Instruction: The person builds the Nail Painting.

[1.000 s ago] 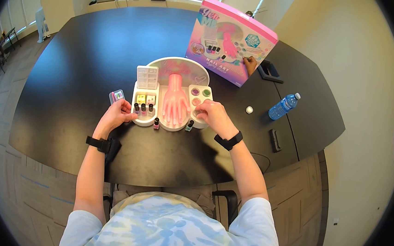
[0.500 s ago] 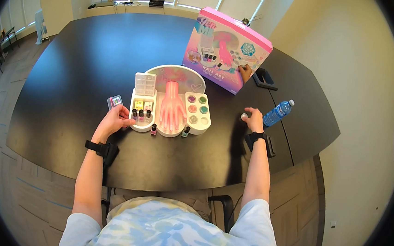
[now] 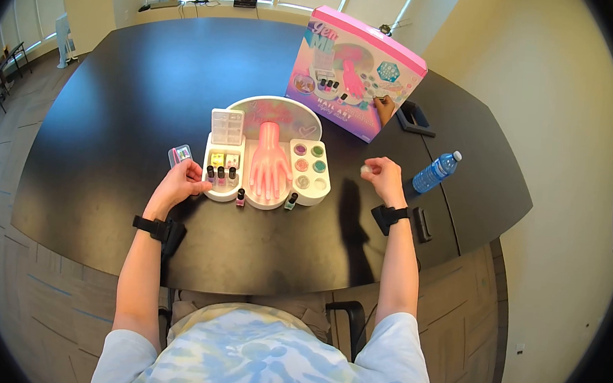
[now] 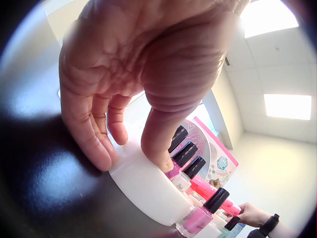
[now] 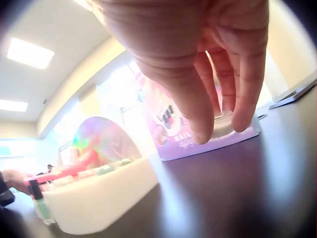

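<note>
The white nail art stand [image 3: 307, 198] sits on the dark table with a pink model hand [image 3: 270, 163] in its middle. My left hand [image 3: 180, 183] holds the stand's left end, thumb over the rim beside the black-capped nail polish bottles [image 4: 185, 154] and fingers along the outer wall. To the right of the stand, my right hand [image 3: 385, 179] pinches a small round pot [image 5: 223, 124] between thumb and fingers, above the table. On the stand's right side, round pots [image 3: 301, 150] of purple, green, pink and pale glitter sit in holes; the front right hole [image 3: 320, 184] looks white.
Two polish bottles, one pink [image 3: 240, 197] and one mint [image 3: 290, 201], stand before the stand. A small clear case [image 3: 179, 154] lies by my left fingers. A pink and purple box [image 3: 359, 73] stands behind; a water bottle [image 3: 436, 171] is at right, beside a black object [image 3: 422, 225].
My right hand left the stand's pots, reached right to the small round pot on the table, and now brings it slightly back left. The left hand stays on the stand.
</note>
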The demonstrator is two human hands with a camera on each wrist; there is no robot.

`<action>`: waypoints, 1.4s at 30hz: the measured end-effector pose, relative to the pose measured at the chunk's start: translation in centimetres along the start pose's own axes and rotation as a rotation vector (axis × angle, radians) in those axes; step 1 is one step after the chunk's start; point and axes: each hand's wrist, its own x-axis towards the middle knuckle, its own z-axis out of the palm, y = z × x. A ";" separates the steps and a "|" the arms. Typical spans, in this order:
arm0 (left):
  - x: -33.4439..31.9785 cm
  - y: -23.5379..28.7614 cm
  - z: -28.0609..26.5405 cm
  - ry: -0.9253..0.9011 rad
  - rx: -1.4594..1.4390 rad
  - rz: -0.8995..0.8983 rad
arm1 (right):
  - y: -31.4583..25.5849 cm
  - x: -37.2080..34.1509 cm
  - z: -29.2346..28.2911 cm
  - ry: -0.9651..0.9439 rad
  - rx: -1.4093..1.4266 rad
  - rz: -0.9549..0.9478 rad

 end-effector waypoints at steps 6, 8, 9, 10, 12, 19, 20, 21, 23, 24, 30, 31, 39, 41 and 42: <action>-0.1 0.5 0.1 0.006 0.010 -0.009 | -7.3 -1.7 1.2 -0.172 0.242 -0.133; -0.2 0.6 0.0 0.009 0.015 -0.004 | -8.6 -2.1 1.3 -0.221 0.215 -0.136; -0.2 0.4 0.1 0.009 0.000 0.007 | -9.1 -2.2 1.6 -0.264 0.184 -0.142; -0.1 0.3 0.1 0.011 0.008 0.016 | -9.1 -2.2 2.0 -0.272 0.192 -0.141; -0.2 0.2 0.0 0.013 0.004 0.007 | -9.1 -2.3 2.7 -0.283 0.188 -0.148; 0.0 0.0 0.0 0.011 -0.002 0.010 | -9.3 -2.3 3.0 -0.294 0.112 -0.202; 0.1 -0.2 0.0 0.011 0.001 0.025 | -9.4 -2.3 3.1 -0.295 0.112 -0.202; 0.0 0.0 0.0 0.010 0.001 0.024 | -9.6 -2.3 3.1 -0.294 0.122 -0.195; -0.1 0.4 0.0 0.004 -0.006 -0.012 | -9.6 -2.3 3.2 -0.293 0.132 -0.188; -0.2 0.5 0.1 0.003 -0.005 -0.012 | -9.5 -2.3 3.2 -0.288 0.119 -0.194; -0.1 0.4 0.0 0.000 -0.021 -0.009 | -9.3 -1.7 3.5 -0.317 0.101 -0.192; -0.1 0.3 0.0 0.000 -0.015 0.000 | -9.2 -1.5 3.6 -0.327 0.124 -0.183; -0.2 0.4 0.1 0.007 -0.011 0.002 | -8.7 -1.2 3.8 -0.343 0.159 -0.131; -0.3 0.6 0.1 0.009 -0.008 0.001 | -8.9 -1.3 3.7 -0.345 0.160 -0.127; -0.3 0.6 0.1 0.009 -0.006 0.003 | -9.0 -1.3 3.6 -0.348 0.157 -0.125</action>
